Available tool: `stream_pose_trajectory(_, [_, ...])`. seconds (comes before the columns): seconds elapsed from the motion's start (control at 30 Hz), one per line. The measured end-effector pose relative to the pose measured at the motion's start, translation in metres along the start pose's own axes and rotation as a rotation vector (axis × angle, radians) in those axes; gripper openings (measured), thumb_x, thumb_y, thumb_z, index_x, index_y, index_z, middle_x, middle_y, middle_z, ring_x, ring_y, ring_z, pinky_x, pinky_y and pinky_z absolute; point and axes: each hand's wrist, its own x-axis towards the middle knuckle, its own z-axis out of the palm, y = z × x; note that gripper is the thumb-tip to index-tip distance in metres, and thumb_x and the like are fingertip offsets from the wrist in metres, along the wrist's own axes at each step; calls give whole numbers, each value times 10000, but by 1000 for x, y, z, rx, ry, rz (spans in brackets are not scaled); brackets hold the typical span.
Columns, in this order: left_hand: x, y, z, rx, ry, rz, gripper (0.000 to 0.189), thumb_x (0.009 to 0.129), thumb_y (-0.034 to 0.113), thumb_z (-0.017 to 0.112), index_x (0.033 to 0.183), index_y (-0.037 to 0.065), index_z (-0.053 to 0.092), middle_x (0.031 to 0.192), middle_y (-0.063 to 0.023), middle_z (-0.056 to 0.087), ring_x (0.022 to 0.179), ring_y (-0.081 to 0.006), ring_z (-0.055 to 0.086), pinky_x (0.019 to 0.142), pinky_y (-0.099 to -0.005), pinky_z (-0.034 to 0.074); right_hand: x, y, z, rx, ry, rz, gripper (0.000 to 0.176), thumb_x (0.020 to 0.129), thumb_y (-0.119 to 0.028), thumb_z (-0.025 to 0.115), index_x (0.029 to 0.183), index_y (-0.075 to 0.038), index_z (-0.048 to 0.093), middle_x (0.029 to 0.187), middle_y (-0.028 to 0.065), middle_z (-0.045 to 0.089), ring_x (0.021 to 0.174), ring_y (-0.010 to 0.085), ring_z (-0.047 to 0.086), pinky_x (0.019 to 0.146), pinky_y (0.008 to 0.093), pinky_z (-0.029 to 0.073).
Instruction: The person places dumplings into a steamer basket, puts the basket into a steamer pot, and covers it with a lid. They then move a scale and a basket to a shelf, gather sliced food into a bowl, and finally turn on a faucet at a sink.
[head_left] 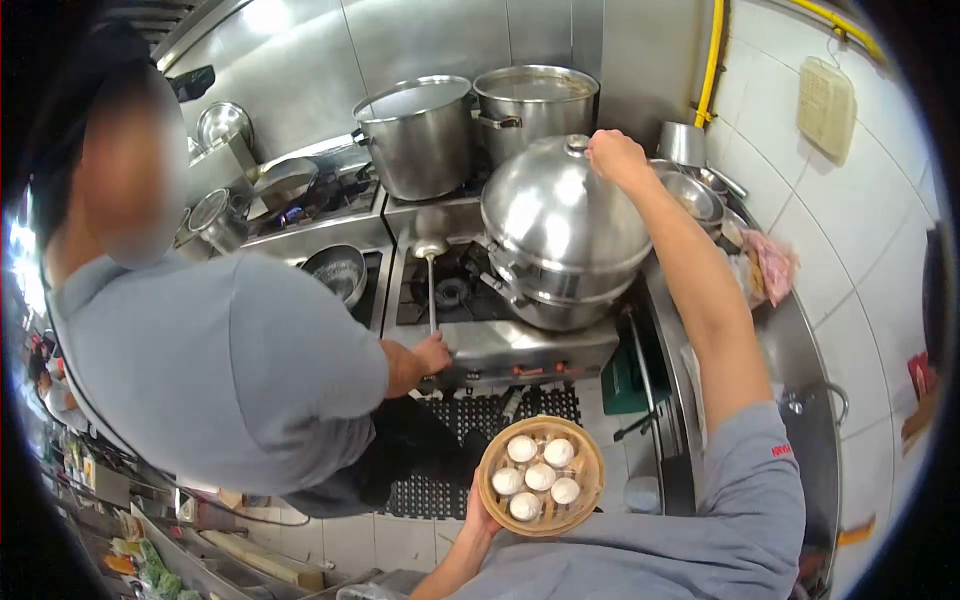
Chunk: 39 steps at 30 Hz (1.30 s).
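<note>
Basket (484,478) showing tan | buns (540,477) showing white | lid (556,205) gleaming silver | co-worker's shirt (180,350) showing grey | pipe (712,62) showing yellow | floor mat (425,499) showing black, hole-dotted

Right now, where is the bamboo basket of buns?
In the head view, the bamboo basket sits low, just right of centre, held at its left edge by the left hand, nearer the camera than the black mat.

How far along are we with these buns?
Done: six white buns sit spaced out in the bamboo basket.
In hand: the left hand holds that basket; the right hand grips the knob of the domed lid.
Likely left: getting the basket into the steamer, since it is outside and the lid covers the pot.
</note>
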Motion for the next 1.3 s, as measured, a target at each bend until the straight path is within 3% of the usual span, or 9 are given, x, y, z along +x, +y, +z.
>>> stream_pose_trajectory(0.07, [12,8,29,122,197,117,505,951,453,398,1273,75,492,1261,-90,544,1145,-255,522,972,-423,446,32,3,10,-8,-71,6,308,828,-335,626,1018,-100,683,1023,169,652,943,360,624,828,445,501])
stream_pose_trajectory(0.1, [44,-5,-6,44,47,164,501,947,450,409,1260,70,502,1246,-88,553,1134,-248,529,963,-417,452,46,6,14,-21,-86,-45,317,812,-322,639,1015,-81,675,989,160,662,934,343,634,810,433,507])
stream_pose_trajectory(0.2, [47,9,48,17,243,181,477,953,421,409,1259,68,502,1250,-87,550,1134,-246,531,962,-412,454,99,26,41,-53,-154,-188,384,742,-361,685,954,-41,686,886,140,680,828,302,664,720,405,524])
stream_pose_trajectory(0.27, [91,-11,0,-101,192,219,470,956,411,403,1261,68,500,1255,-89,546,1136,-248,530,963,-410,453,128,27,42,-147,-526,-292,609,682,-466,718,1154,-93,623,1008,126,674,942,292,640,801,424,506])
stream_pose_trajectory(0.37, [85,-14,29,-95,228,249,461,963,393,387,1272,67,490,1268,-95,537,1148,-253,522,973,-409,446,116,17,13,42,-596,-135,552,620,-427,749,989,-29,649,869,146,672,730,254,657,641,352,523])
stream_pose_trajectory(0.53, [102,-7,8,-125,166,268,468,964,395,381,1282,65,482,1272,-98,534,1161,-255,513,977,-410,442,133,28,33,-46,-556,-231,528,623,-419,735,962,-23,645,861,156,666,755,284,653,654,371,519])
stream_pose_trajectory(0.6, [109,3,6,-140,141,283,470,965,395,380,1283,65,480,1273,-98,534,1164,-255,511,977,-410,441,127,34,37,19,-290,-390,500,627,-413,738,929,-24,652,848,179,665,781,321,647,693,389,520])
stream_pose_trajectory(0.73, [84,15,23,-108,178,240,452,965,390,396,1277,75,485,1276,-91,529,1159,-245,512,967,-404,450,107,9,-12,64,-241,-470,528,627,-428,746,937,-14,637,851,186,658,825,342,636,729,402,504])
stream_pose_trajectory(1.3, [81,39,-25,-160,163,186,518,949,455,407,1268,58,503,1268,-102,538,1142,-265,525,977,-412,440,144,-66,-95,185,-6,-380,606,604,-509,738,907,7,643,856,180,653,829,299,626,726,379,493])
